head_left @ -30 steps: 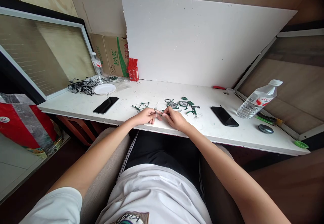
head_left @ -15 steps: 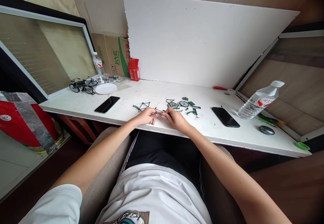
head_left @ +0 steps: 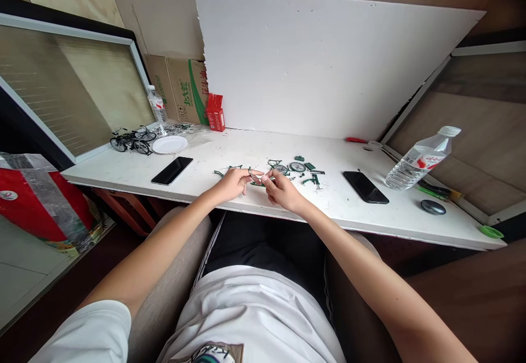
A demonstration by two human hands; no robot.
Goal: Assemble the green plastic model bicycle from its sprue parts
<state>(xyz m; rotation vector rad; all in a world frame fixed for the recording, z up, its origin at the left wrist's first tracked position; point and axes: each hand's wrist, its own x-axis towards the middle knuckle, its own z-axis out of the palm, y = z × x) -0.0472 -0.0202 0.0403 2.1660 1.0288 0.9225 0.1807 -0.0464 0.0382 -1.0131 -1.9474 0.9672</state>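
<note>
"Where's the part (head_left: 250,172)?"
"In the left hand (head_left: 233,185), fingers closed on it, above the worktop (head_left: 335,201)."
"And the right hand (head_left: 282,192)?"
"Fingers together just beside it; can't tell if they grip anything. A wheel (head_left: 297,167) lies beyond, flat."

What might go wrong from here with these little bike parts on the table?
The small part between the left hand and right hand might slip and drop off the table's nearby front edge. The right hand could also nudge the loose green parts beyond it, perhaps scattering them.
</note>
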